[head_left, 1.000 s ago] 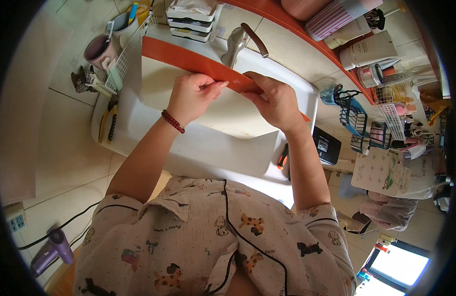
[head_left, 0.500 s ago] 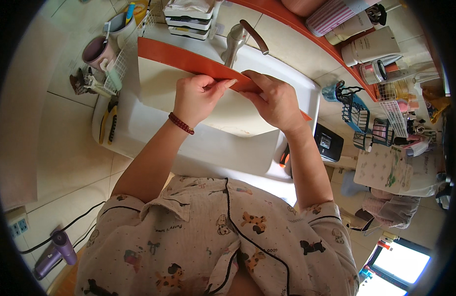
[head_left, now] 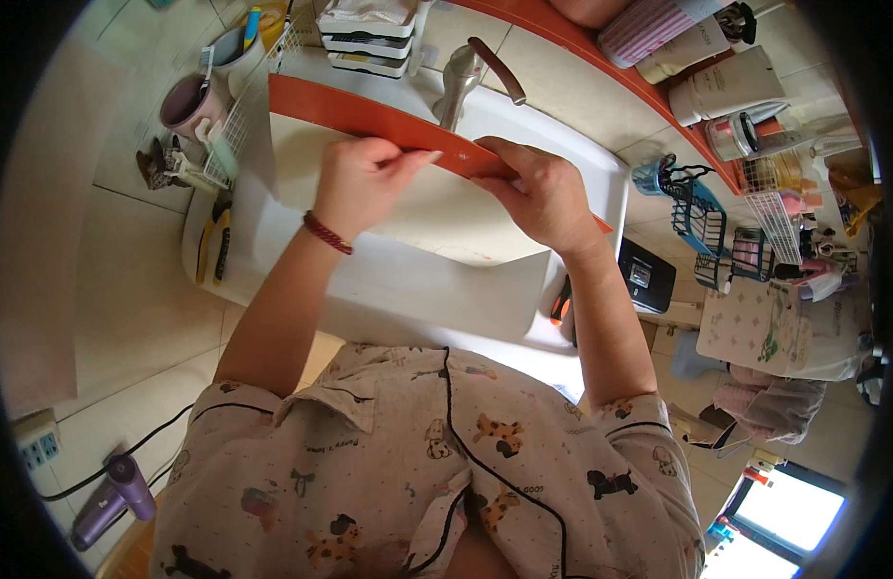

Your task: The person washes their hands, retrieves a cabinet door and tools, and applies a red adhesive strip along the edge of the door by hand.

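Observation:
A wide board (head_left: 408, 217), cream on its broad face with a flat orange-red strip (head_left: 340, 106) along its far edge, lies tilted across the white sink (head_left: 369, 280). My right hand (head_left: 543, 198) grips the strip right of centre, thumb on the near side. My left hand (head_left: 360, 188), wearing a dark red bead bracelet, is closed in front of the strip's middle. Its thumb tip reaches the orange surface; what its curled fingers hold, if anything, is hidden. Between the hands, a small pale mark shows on the strip. The cream face has brownish stains near its lower edge.
A faucet (head_left: 458, 87) rises behind the board. Yellow-black pliers (head_left: 215, 239) rest at the sink's left end, an orange-black handled tool (head_left: 560, 307) at its right. Cups stand in a wire basket (head_left: 236, 125); bottles fill the orange shelf (head_left: 649, 92). A purple hair dryer (head_left: 113, 497) hangs lower left.
My left hand has slid left along the strip, away from my right hand, uncovering the pale mark. The right hand and the board have stayed nearly in place.

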